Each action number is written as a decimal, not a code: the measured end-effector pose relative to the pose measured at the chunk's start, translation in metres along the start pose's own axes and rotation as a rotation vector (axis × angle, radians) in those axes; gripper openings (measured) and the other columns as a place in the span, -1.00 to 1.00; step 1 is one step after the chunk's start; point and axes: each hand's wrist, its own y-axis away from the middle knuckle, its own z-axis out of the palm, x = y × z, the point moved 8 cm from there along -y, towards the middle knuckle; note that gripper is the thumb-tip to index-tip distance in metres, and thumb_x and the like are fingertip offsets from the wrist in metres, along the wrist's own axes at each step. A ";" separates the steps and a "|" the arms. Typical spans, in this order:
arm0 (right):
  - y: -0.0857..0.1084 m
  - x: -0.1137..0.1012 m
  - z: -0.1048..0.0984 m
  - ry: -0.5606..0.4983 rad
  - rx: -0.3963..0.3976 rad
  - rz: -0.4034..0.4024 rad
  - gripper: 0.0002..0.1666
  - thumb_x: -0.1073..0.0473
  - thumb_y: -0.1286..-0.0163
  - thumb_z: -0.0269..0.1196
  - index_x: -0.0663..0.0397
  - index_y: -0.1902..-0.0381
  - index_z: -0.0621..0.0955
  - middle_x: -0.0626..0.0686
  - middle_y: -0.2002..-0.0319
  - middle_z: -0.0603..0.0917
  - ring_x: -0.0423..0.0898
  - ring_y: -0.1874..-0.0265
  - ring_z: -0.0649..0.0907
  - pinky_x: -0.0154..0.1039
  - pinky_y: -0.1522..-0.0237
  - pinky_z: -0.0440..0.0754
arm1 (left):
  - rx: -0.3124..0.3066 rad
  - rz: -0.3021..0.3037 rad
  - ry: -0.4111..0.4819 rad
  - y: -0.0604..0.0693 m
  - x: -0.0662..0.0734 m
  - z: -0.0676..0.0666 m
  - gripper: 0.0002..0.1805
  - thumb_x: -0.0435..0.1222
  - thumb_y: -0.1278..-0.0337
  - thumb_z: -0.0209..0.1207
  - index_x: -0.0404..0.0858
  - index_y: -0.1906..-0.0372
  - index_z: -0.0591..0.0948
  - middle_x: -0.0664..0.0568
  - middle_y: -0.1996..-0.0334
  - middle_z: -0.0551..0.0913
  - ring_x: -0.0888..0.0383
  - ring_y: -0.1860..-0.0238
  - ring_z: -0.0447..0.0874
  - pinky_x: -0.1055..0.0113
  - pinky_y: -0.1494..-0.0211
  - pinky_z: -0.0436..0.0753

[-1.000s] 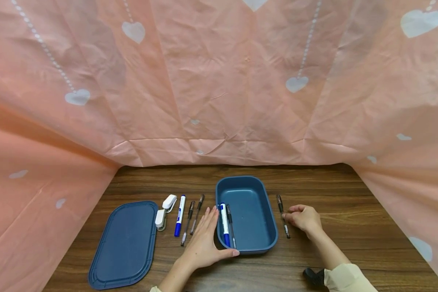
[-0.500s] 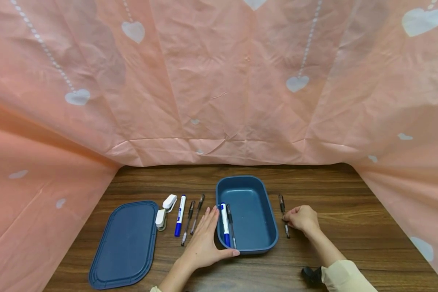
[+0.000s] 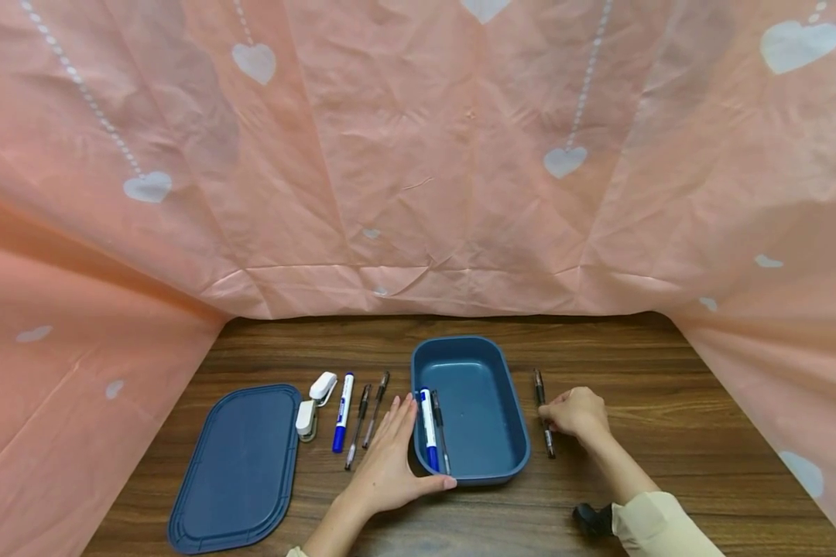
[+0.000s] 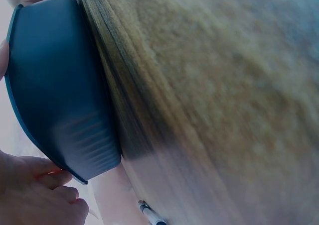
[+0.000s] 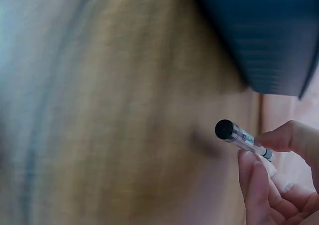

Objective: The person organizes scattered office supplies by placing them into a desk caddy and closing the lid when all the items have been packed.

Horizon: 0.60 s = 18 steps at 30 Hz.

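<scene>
Held pen [image 5: 245, 139]: just right of the blue box [image 3: 484, 422], outside it and well apart from its contents; slim, dark upper part, running roughly along the box's right wall.
Right hand [image 3: 578, 411]: thumb and fingers pinching the held pen near its middle. In the right wrist view the black end seems lifted off the table [image 3: 669, 402], its shadow lying apart; clearance of the other end, cannot tell.
Left hand [image 3: 388, 466]: fingers straight along the box's left wall, thumb spread to its near rim; probably steadying it.
Box contents: one blue-capped marker [image 3: 428, 425] and one boxed pen [image 3: 441, 429], side by side near the box's left wall.
Left of box: two loose pens, inner pen [image 3: 375, 410] and outer pen [image 3: 358, 428]; then a loose marker [image 3: 344, 412]; then a far stapler [image 3: 323, 386] and a near stapler [image 3: 306, 419], both white.
Lid [image 3: 237, 464]: flat on the table, farthest left of the box, not fitted.
Progress (judged): partway. Two items in; held pen gripped, not yet in; five items and the lid outside.
</scene>
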 end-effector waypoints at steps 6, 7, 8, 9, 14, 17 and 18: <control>0.001 -0.026 -0.024 -0.009 0.068 -0.064 -0.74 0.00 -0.09 0.32 0.07 0.52 0.75 -0.06 0.70 0.71 -0.07 0.44 0.69 -0.23 0.40 0.54 | 0.001 0.003 -0.003 0.000 0.000 0.000 0.40 0.46 0.36 0.27 -0.26 -0.54 -0.01 -0.03 -0.57 -0.09 -0.08 -0.58 -0.23 -0.14 -0.54 0.02; 0.002 -0.033 -0.028 -0.012 0.077 -0.075 -0.74 -0.01 -0.08 0.31 0.07 0.52 0.75 -0.05 0.69 0.72 -0.05 0.41 0.70 -0.23 0.40 0.54 | 0.001 0.005 -0.004 0.000 0.000 0.000 0.40 0.46 0.35 0.27 -0.26 -0.54 -0.01 -0.03 -0.57 -0.09 -0.08 -0.58 -0.23 -0.14 -0.54 0.02; 0.003 -0.040 -0.032 -0.015 0.086 -0.086 -0.73 -0.02 -0.08 0.32 0.06 0.52 0.75 -0.03 0.67 0.73 -0.03 0.37 0.70 -0.23 0.39 0.53 | 0.001 0.007 -0.004 0.000 0.001 0.000 0.40 0.45 0.35 0.27 -0.26 -0.54 -0.01 -0.04 -0.57 -0.09 -0.08 -0.58 -0.23 -0.14 -0.54 0.02; 0.004 -0.047 -0.034 -0.026 0.089 -0.093 -0.74 -0.02 -0.08 0.32 0.06 0.51 0.76 -0.02 0.65 0.74 -0.03 0.36 0.70 -0.24 0.40 0.53 | 0.001 0.007 -0.005 0.000 0.001 0.000 0.40 0.45 0.35 0.28 -0.26 -0.54 0.00 -0.04 -0.57 -0.08 -0.08 -0.58 -0.23 -0.14 -0.54 0.02; 0.011 -0.084 -0.038 -0.072 0.089 -0.151 -0.77 0.02 -0.06 0.31 0.04 0.50 0.77 -0.01 0.64 0.74 -0.12 0.44 0.67 -0.31 0.45 0.49 | -0.001 0.007 -0.005 0.000 0.001 -0.001 0.39 0.43 0.35 0.30 -0.25 -0.54 0.00 -0.05 -0.57 -0.07 -0.09 -0.58 -0.22 -0.14 -0.54 0.02; 0.017 -0.104 -0.028 -0.118 0.068 -0.171 -0.80 0.05 -0.07 0.32 0.06 0.48 0.76 -0.04 0.65 0.73 -0.22 0.54 0.66 -0.34 0.49 0.50 | -0.004 0.005 0.005 0.000 0.002 -0.002 0.37 0.40 0.33 0.32 -0.25 -0.54 0.00 -0.07 -0.57 -0.07 -0.10 -0.58 -0.22 -0.16 -0.54 0.02; 0.019 -0.109 -0.022 -0.131 0.058 -0.178 -0.81 0.06 -0.07 0.33 0.06 0.49 0.76 -0.04 0.65 0.73 -0.24 0.57 0.66 -0.34 0.51 0.50 | -0.005 0.003 0.010 0.000 0.002 -0.002 0.37 0.39 0.33 0.33 -0.25 -0.54 0.00 -0.08 -0.57 -0.06 -0.10 -0.58 -0.22 -0.16 -0.53 0.02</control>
